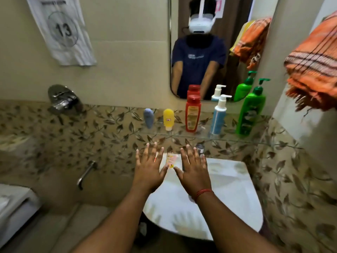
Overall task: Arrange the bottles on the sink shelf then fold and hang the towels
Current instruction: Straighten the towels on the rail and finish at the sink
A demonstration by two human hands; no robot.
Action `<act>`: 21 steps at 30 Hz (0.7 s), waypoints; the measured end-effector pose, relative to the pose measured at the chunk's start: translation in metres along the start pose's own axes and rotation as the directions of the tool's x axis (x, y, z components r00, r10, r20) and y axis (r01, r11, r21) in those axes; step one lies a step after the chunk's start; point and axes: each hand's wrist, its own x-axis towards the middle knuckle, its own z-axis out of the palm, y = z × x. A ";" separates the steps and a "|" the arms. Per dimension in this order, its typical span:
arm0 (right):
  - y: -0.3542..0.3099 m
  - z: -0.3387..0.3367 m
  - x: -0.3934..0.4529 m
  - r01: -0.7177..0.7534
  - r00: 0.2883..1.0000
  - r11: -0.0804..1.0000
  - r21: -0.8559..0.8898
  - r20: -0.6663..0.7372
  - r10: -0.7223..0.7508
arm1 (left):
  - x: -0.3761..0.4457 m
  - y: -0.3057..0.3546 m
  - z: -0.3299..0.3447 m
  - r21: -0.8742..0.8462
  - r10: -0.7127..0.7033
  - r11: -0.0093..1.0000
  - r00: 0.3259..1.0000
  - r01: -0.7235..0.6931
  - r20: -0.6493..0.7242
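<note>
Hovering side by side above the white sink (228,181), the left hand (148,167) and right hand (194,169) are spread flat with straight fingers, holding nothing. Five bottles stand in a row on the glass shelf (228,138) under the mirror (209,42): a blue tube (148,117), a yellow tube (168,118), a red bottle (193,114), a light-blue pump bottle (218,116) and a green pump bottle (252,109). An orange striped towel (313,70) hangs bunched at the right. A small pink packet (171,160) lies on the sink's back rim between the hands.
</note>
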 end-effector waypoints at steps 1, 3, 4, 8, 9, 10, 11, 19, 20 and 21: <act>-0.002 0.009 -0.004 0.000 0.999 1.000 -0.001 0.035 0.000 | -0.005 -0.003 0.005 0.012 -0.020 1.000 0.999 0.020 0.028; -0.006 0.024 -0.009 -0.005 0.996 1.000 -0.015 0.087 0.006 | -0.011 -0.010 0.015 0.024 -0.055 0.998 0.996 0.053 0.067; -0.008 0.032 -0.008 -0.010 0.994 1.000 -0.017 0.111 0.012 | -0.012 -0.015 0.022 0.029 -0.068 0.997 0.994 0.066 0.090; -0.011 0.059 -0.003 -0.047 0.986 0.999 -0.025 0.157 0.051 | -0.013 -0.034 0.051 0.056 -0.074 0.996 0.985 0.067 0.153; -0.012 0.068 0.000 -0.056 0.983 0.998 -0.033 0.174 0.061 | -0.010 -0.041 0.059 0.048 -0.083 0.996 0.981 0.076 0.177; -0.013 0.074 0.001 -0.058 0.981 0.998 -0.040 0.182 0.064 | -0.009 -0.045 0.064 0.043 -0.092 0.995 0.977 0.085 0.191; -0.013 0.078 0.002 -0.057 0.979 0.997 -0.049 0.194 0.065 | -0.008 -0.047 0.068 0.043 -0.091 0.996 0.975 0.084 0.203; -0.018 0.119 0.032 -0.176 0.938 0.984 -0.017 0.302 0.173 | 0.033 -0.072 0.117 -0.046 -0.184 0.976 0.915 0.215 0.358; -0.021 0.123 0.034 -0.222 0.925 0.975 0.007 0.318 0.208 | 0.038 -0.072 0.122 -0.065 -0.220 0.962 0.894 0.265 0.390; -0.023 0.128 0.037 -0.285 0.909 0.957 0.047 0.330 0.255 | 0.043 -0.071 0.128 -0.087 -0.253 0.945 0.872 0.316 0.420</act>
